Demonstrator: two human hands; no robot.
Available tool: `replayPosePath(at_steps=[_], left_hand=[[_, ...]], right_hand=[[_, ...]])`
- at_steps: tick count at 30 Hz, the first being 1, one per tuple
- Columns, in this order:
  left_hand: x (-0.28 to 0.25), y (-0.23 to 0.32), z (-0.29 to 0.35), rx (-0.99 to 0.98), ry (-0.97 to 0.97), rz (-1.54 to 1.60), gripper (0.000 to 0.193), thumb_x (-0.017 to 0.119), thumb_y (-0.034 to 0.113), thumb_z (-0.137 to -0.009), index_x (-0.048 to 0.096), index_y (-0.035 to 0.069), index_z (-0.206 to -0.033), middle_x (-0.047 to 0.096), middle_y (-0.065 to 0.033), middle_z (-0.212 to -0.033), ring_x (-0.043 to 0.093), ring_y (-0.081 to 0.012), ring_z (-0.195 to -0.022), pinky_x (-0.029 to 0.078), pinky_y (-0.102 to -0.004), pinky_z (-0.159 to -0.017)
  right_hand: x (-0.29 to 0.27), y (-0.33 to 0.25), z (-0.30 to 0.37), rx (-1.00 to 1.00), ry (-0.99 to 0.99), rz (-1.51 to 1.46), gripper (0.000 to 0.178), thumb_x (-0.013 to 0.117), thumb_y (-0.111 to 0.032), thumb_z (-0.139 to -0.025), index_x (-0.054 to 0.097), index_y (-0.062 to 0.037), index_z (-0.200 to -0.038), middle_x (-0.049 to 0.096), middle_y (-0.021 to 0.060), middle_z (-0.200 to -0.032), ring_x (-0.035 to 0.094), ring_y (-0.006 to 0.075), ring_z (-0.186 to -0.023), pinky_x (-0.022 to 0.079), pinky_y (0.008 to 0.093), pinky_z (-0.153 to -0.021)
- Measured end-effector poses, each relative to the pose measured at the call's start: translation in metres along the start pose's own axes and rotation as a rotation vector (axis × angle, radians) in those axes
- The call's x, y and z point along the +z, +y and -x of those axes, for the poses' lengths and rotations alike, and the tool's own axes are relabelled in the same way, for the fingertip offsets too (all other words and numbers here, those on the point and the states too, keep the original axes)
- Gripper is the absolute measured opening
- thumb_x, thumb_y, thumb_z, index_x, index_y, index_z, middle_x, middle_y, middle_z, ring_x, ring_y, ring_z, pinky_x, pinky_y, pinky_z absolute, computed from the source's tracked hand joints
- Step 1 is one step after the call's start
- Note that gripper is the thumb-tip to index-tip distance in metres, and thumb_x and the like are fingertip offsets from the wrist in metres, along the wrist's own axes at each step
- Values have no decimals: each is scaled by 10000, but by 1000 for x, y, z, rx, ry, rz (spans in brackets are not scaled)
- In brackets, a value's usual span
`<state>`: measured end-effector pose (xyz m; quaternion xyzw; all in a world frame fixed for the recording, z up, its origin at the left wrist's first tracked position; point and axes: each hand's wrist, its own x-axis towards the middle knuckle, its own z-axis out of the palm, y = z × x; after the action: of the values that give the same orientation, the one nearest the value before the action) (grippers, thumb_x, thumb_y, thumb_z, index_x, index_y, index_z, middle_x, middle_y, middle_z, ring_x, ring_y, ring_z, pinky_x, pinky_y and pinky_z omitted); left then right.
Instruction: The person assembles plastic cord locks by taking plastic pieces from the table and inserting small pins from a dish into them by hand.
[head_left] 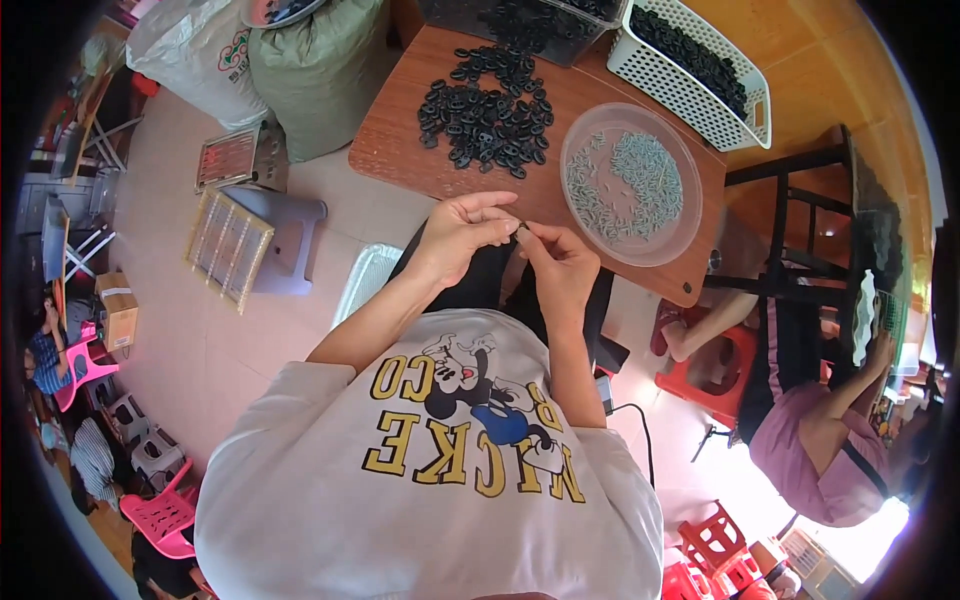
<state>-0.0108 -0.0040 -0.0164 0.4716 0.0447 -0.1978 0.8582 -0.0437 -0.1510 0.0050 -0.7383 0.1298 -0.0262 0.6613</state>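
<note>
My left hand [465, 238] and my right hand [562, 270] meet just off the near edge of the brown table [395, 150]. Between their fingertips is a small dark piece [521, 230], mostly covered by the fingers. Thumb and forefinger of each hand pinch at it, while the other left fingers stretch out loosely. Beyond them, a loose pile of black oval pieces [485, 125] lies on the tabletop. To its right, a translucent round basin [640, 259] holds many small silvery screws or pins [652, 185].
At the table's back stand a white perforated basket [625, 62] and a clear bin [460, 22], both with black pieces. Full sacks [320, 85] and a grey stool [300, 240] with a framed rack [228, 245] are at left. A co-worker [815, 440] sits at right.
</note>
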Motion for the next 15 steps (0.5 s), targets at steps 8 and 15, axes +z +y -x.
replayPosePath(at_steps=[8, 15], left_hand=[[-9, 8, -4, 27, 121, -16, 302, 666, 7, -779, 597, -39, -1069, 666, -100, -885, 601, -101, -709, 481, -216, -650], [-5, 33, -53, 875, 31, -1391, 250, 641, 13, -722, 658, -10, -970, 578, -82, -898, 544, -251, -850, 447, -330, -736]], right_hand=[[-6, 1, 2, -34, 11, -162, 134, 684, -54, -783, 673, 29, -887, 620, 4, -694, 528, 36, -614, 408, 165, -574], [-12, -8, 3, -53, 44, -194, 133, 677, -37, -788, 665, 26, -905, 616, -3, -721, 530, 39, -634, 407, 163, -595]])
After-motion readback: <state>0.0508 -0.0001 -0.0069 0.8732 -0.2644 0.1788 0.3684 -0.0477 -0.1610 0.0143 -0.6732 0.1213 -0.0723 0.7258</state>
